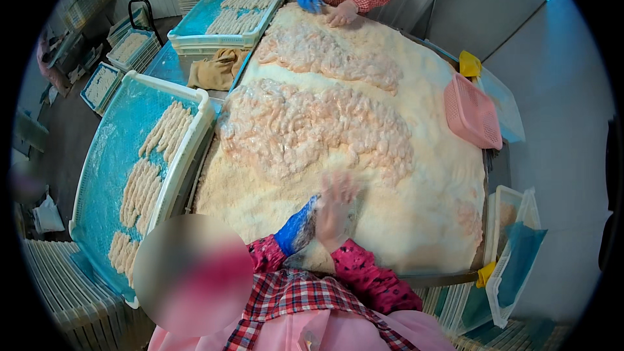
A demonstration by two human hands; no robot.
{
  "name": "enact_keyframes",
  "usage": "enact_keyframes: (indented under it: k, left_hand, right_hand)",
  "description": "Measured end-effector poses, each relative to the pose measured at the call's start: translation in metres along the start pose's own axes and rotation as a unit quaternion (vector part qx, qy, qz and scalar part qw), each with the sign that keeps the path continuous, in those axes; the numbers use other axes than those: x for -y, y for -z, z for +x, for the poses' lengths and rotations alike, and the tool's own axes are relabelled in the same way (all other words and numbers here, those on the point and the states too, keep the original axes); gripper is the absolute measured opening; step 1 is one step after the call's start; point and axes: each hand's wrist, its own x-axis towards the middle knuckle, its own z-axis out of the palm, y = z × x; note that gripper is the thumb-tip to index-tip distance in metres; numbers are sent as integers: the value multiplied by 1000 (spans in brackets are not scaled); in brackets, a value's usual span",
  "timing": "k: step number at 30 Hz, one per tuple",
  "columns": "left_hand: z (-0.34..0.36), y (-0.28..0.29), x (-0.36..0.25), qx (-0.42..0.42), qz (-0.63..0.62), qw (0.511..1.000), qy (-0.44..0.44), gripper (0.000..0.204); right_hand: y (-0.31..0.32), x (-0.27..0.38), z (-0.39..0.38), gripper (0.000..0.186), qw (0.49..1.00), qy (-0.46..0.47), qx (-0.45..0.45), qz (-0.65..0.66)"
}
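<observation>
My left hand [298, 224], in a blue glove dusted with coating, meets my right hand [335, 211] over the breading [250, 201] at the near middle of the table. My right hand, in a pale translucent glove, has its fingers stretched forward and smeared by motion. The left fingers are partly hidden behind it, and I cannot make out anything between the palms. Beyond my hands lie two broad heaps of glossy pale pink meat strips [312, 127], [325, 58] on the white coating.
A blue-lined tray [104, 175] with coated strips stands left, more trays [182, 36] behind it and a brown cloth [211, 71]. A pink basket [471, 110] and crates [513, 253] line the right. A co-worker's gloved hands [328, 13] rest at the far edge.
</observation>
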Motion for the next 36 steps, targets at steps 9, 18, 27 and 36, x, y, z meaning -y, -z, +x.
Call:
enact_keyframes:
  k: [9, 18, 27, 36]
  left_hand:
    - [0, 36, -7, -111, -217, 969, -49, 58]
    - [-95, 63, -146, -85, -248, 930, -257, 50]
    - [-400, 243, -223, -601, 339, 682, -243, 47]
    - [-338, 219, -234, -500, 368, 725, -299, 47]
  right_hand:
    - [12, -24, 35, 45, 997, -13, -10, 82]
    - [-13, -134, 72, 23, 989, -84, -14, -121]
    - [-8, -119, 75, 22, 988, -143, 15, -47]
    - [20, -112, 79, 14, 983, -142, -21, 111]
